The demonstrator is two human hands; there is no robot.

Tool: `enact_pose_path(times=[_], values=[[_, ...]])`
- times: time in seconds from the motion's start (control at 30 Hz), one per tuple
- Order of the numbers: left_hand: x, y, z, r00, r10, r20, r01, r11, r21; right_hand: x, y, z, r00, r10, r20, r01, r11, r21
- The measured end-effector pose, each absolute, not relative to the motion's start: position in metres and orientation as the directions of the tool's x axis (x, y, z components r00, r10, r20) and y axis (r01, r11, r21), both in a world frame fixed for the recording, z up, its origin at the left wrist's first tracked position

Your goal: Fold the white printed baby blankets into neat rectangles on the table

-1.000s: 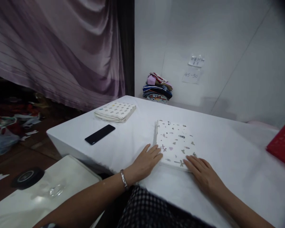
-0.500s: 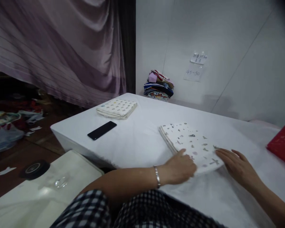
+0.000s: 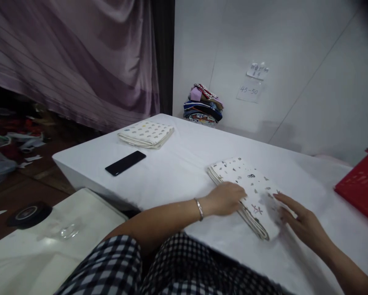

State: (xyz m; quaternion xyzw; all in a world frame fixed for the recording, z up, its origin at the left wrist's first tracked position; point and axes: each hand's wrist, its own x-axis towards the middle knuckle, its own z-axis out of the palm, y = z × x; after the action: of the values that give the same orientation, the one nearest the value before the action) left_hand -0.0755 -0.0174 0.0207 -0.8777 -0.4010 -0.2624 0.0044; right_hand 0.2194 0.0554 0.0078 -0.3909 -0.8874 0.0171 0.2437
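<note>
A folded white cloth (image 3: pixel 248 178) with small grey and brown prints lies at an angle on the white-covered table. My left hand (image 3: pixel 226 198) lies palm down across its left folded edge, fingers bent together over the layers; the thumb is hidden. At the right edge is my right hand (image 3: pixel 305 223), with thumb and forefinger apart beside the fabric. Motion blurs the cloth's right side and those fingertips. The near corner shows several stacked layers. A silver bracelet (image 3: pixel 199 209) circles my left wrist.
Another folded printed cloth (image 3: pixel 148 133) and a black phone (image 3: pixel 125 163) lie on the table's left part. A red bag (image 3: pixel 362 184) stands at right. Folded fabrics (image 3: pixel 203 106) are piled by the wall. Black tape (image 3: pixel 29 214) sits on a cream surface (image 3: pixel 88 217) at lower left.
My left hand has moved up and left along the cloth's edge, uncovering the layered near corner. My right hand's thumb and forefinger have spread. The view has shifted slightly.
</note>
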Motion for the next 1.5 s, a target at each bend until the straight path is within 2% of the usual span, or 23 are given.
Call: enact_pose_path(times=[0.07,0.17,0.27,0.47,0.73,0.87,1.0,1.27,1.5], values=[[-0.103,-0.002,0.025,0.295,0.829,0.475,0.801,-0.486,0.350,0.191,0.031,0.020,-0.605,0.691,0.395,0.645,0.717,-0.265],[-0.140,0.020,0.028,-0.095,0.929,0.357,0.811,-0.136,0.570,0.158,0.004,0.025,-0.719,0.595,0.359,0.565,0.801,-0.197],[-0.161,0.033,0.027,-0.261,0.944,0.203,0.748,0.065,0.661,0.143,-0.006,0.015,-0.801,0.506,0.319,0.507,0.857,-0.087],[-0.157,0.046,0.018,-0.303,0.952,0.031,0.692,0.198,0.695,0.141,-0.010,-0.014,-0.826,0.439,0.352,0.483,0.875,0.042],[-0.157,0.052,0.010,-0.339,0.941,-0.003,0.716,0.260,0.648,0.138,-0.017,-0.021,-0.857,0.373,0.357,0.464,0.859,0.217],[-0.151,0.060,0.017,-0.316,0.947,0.058,0.759,0.215,0.615,0.136,-0.016,-0.022,-0.863,0.357,0.358,0.460,0.849,0.260],[-0.144,0.068,0.021,-0.282,0.957,0.072,0.787,0.187,0.588,0.135,-0.016,-0.021,-0.866,0.340,0.365,0.453,0.844,0.289],[-0.148,0.070,0.008,-0.328,0.944,0.025,0.798,0.264,0.541,0.134,-0.020,-0.019,-0.862,0.329,0.386,0.451,0.845,0.288],[-0.136,0.079,0.024,-0.273,0.961,0.055,0.867,0.221,0.447,0.134,-0.020,-0.022,-0.855,0.370,0.364,0.473,0.843,0.256]])
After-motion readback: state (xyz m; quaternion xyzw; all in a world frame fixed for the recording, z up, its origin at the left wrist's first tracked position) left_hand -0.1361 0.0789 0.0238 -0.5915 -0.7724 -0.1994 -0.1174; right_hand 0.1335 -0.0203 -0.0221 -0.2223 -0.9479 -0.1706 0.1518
